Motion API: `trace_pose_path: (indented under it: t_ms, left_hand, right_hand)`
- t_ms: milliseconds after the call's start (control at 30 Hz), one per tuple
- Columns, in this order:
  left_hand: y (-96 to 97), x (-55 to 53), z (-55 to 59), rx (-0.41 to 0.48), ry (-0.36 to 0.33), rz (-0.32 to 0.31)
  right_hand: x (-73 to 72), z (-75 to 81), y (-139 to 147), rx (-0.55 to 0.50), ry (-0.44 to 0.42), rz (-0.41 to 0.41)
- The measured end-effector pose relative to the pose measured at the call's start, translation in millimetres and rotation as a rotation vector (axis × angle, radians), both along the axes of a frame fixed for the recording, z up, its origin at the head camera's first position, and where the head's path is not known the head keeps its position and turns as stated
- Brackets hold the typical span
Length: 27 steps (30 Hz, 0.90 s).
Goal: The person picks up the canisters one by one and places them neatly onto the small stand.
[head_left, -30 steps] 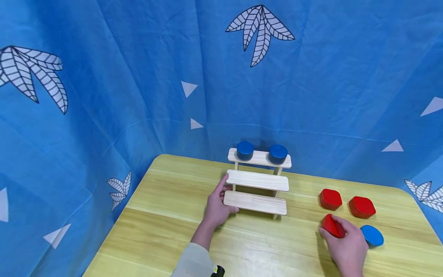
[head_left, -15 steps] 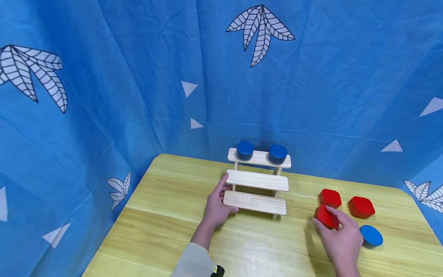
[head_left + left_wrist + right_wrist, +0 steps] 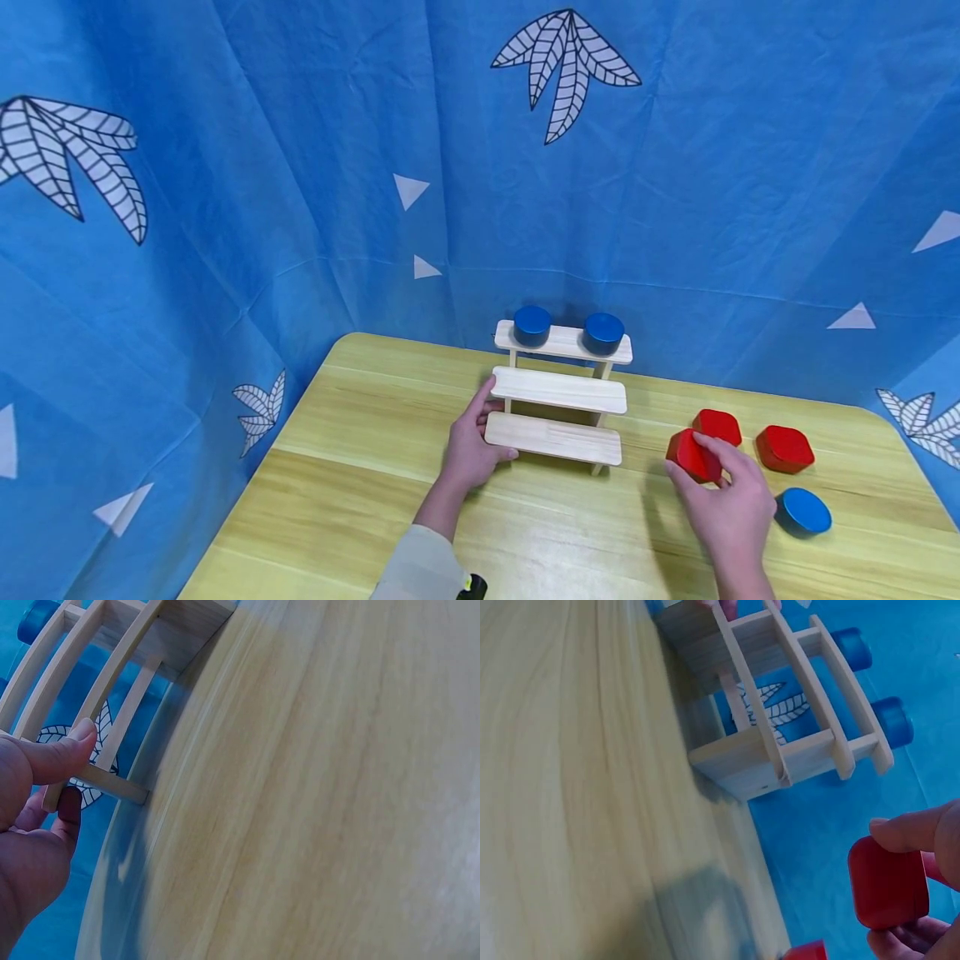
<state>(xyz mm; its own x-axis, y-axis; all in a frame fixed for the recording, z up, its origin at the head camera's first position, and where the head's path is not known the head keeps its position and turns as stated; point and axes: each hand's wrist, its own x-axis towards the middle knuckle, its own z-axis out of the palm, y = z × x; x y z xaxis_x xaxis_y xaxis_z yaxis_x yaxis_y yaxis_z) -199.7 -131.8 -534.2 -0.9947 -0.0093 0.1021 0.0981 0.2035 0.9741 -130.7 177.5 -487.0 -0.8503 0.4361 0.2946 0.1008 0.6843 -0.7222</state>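
Note:
My left hand [image 3: 471,450] grips the left end of a small three-tier wooden display shelf [image 3: 558,390]. In the left wrist view, thumb and fingers pinch the lowest board [image 3: 112,675]. Two round blue blocks [image 3: 532,326] sit on the top tier; the middle and bottom tiers are bare. Right of the shelf, my right hand [image 3: 727,500] holds a red block with rounded corners [image 3: 692,457] between thumb and fingers. In the right wrist view this red block [image 3: 889,883] shows its flat face, held above the table with a shadow below.
Two more red blocks [image 3: 785,448] stand on the table's right side, one partly behind the held block. A round blue block [image 3: 803,512] lies right of my right hand. A blue patterned curtain [image 3: 675,208] hangs just behind the wooden table [image 3: 360,417].
My right hand has lifted the red block and carried it left and slightly away from me, toward the shelf. The left hand and shelf have stayed put.

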Motion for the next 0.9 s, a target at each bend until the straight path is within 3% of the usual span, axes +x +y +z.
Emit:
trace_pose_path:
  t_ms: [167, 567, 900]
  left_hand:
    - [-0.3, 0.0, 1.0, -0.006, -0.003, -0.002]
    - [0.0, -0.2, 0.6, -0.007, -0.005, -0.004]
    - [-0.3, 0.2, 0.3, -0.003, -0.007, -0.003]
  right_hand:
    - [-2.0, 5.5, -5, -0.041, -0.027, 0.009]
    - [-7.1, 12.5, -17, -0.024, 0.109, 0.066]
    - [-11.2, 17.1, -26, -0.022, 0.147, 0.104]
